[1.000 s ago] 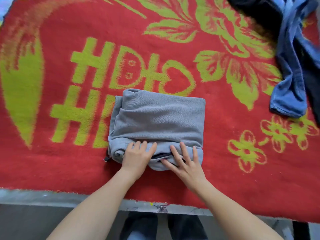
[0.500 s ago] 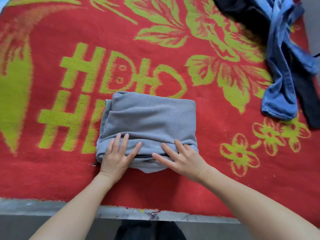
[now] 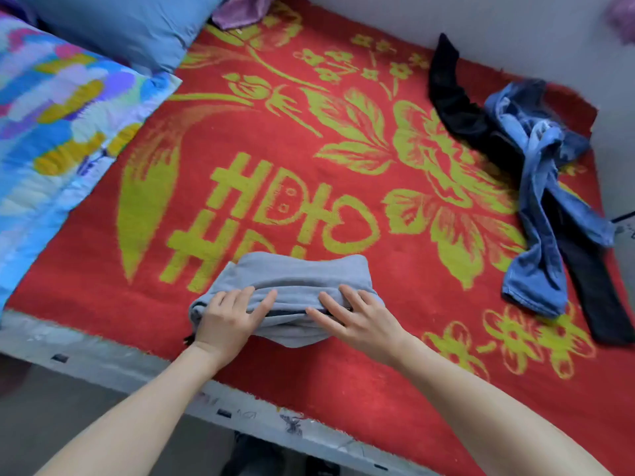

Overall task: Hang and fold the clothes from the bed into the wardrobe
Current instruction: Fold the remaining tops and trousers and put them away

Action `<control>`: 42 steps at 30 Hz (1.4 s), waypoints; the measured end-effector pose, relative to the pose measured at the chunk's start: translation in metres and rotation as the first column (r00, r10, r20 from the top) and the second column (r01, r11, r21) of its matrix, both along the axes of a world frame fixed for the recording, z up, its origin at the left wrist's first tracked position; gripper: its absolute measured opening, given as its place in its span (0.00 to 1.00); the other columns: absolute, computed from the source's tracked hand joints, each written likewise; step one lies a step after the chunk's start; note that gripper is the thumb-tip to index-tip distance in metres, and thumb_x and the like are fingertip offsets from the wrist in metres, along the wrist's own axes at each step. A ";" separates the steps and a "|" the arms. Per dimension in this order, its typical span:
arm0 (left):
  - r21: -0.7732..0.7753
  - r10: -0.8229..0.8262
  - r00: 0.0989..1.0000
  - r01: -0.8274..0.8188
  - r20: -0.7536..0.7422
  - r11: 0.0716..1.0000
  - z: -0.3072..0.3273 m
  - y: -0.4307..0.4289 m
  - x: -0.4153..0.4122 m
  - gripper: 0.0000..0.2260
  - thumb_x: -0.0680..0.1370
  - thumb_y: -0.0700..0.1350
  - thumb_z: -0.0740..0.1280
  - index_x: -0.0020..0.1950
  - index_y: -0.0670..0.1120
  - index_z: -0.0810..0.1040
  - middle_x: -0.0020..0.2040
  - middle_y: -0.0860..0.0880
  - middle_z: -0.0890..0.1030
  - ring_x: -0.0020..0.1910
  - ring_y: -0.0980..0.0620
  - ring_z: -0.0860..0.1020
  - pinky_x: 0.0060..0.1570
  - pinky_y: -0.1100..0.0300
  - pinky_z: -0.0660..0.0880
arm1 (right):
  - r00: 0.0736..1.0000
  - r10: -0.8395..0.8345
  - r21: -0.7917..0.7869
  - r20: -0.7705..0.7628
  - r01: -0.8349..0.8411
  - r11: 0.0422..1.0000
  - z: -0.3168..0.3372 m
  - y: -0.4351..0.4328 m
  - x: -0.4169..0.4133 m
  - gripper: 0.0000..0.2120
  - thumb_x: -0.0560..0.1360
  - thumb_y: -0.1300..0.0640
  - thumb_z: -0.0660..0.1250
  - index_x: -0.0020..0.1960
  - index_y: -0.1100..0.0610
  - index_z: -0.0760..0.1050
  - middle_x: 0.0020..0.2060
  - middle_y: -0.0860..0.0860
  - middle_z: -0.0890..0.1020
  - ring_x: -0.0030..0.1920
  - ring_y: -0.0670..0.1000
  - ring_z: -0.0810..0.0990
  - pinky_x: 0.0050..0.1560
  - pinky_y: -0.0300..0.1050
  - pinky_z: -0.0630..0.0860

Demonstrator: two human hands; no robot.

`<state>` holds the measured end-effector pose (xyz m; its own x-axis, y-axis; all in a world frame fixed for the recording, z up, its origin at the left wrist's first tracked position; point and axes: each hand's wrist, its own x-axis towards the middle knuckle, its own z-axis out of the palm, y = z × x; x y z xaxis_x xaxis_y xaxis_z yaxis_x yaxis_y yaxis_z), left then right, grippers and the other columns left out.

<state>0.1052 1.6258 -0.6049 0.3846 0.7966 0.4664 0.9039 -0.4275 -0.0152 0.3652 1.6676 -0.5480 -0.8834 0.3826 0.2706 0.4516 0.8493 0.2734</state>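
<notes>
Folded grey garment (image 3: 295, 280) — on red floral blanket (image 3: 343, 379), near the bed's front edge. Left hand (image 3: 226, 317) and right hand (image 3: 360, 319): fingers spread flat, pressing its near edge, not clasping. Blue jeans (image 3: 536, 242) and black garment (image 3: 460, 108) — far right, well apart.

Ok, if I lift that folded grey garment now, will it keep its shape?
Probably not: the grey garment is soft cloth, its layers bulging loosely at the near edge. It likely unfolds unless scooped from below; the left hand and right hand only rest on top. Probably light, and grippy on the fuzzy blanket.
</notes>
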 end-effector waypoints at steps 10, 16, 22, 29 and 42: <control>0.038 0.486 0.862 -0.486 -0.144 0.873 0.112 -0.185 -0.015 0.20 0.78 0.32 0.47 0.60 0.48 0.71 0.42 0.41 0.83 0.33 0.45 0.80 0.33 0.55 0.78 | 0.897 0.442 0.019 0.005 -0.442 0.897 0.076 -0.064 -0.056 0.33 0.71 0.58 0.63 0.73 0.52 0.54 0.61 0.56 0.70 0.44 0.56 0.78 0.35 0.45 0.76; 0.145 0.728 0.667 -0.714 -0.156 0.685 0.181 -0.307 -0.008 0.19 0.70 0.34 0.56 0.58 0.49 0.72 0.41 0.43 0.83 0.31 0.46 0.80 0.31 0.58 0.77 | 0.741 0.669 0.035 -0.058 -0.669 0.743 0.137 -0.136 -0.106 0.36 0.70 0.58 0.60 0.75 0.53 0.49 0.60 0.60 0.68 0.42 0.56 0.81 0.34 0.47 0.78; 0.193 0.871 0.464 -0.851 -0.163 0.489 0.229 -0.414 -0.021 0.20 0.69 0.38 0.57 0.59 0.49 0.71 0.40 0.45 0.83 0.30 0.47 0.79 0.30 0.59 0.76 | 0.604 0.796 0.093 -0.026 -0.792 0.604 0.183 -0.210 -0.177 0.33 0.69 0.60 0.55 0.73 0.53 0.52 0.60 0.62 0.68 0.42 0.57 0.81 0.36 0.46 0.78; 0.056 0.988 0.126 -0.990 -0.092 0.131 0.260 -0.571 -0.053 0.22 0.63 0.40 0.55 0.56 0.53 0.69 0.33 0.49 0.79 0.25 0.47 0.77 0.25 0.59 0.72 | 0.413 0.909 0.028 -0.047 -0.910 0.415 0.198 -0.357 -0.279 0.47 0.64 0.55 0.63 0.77 0.55 0.43 0.60 0.61 0.72 0.46 0.57 0.81 0.42 0.43 0.78; -0.324 0.919 -0.255 -0.879 -0.299 -0.350 0.301 -0.824 -0.118 0.22 0.57 0.44 0.77 0.49 0.58 0.79 0.35 0.51 0.81 0.32 0.51 0.81 0.28 0.60 0.71 | 0.400 0.914 -0.375 0.068 -0.839 0.395 0.170 -0.644 -0.382 0.55 0.53 0.47 0.73 0.73 0.55 0.50 0.61 0.62 0.72 0.43 0.55 0.82 0.41 0.42 0.79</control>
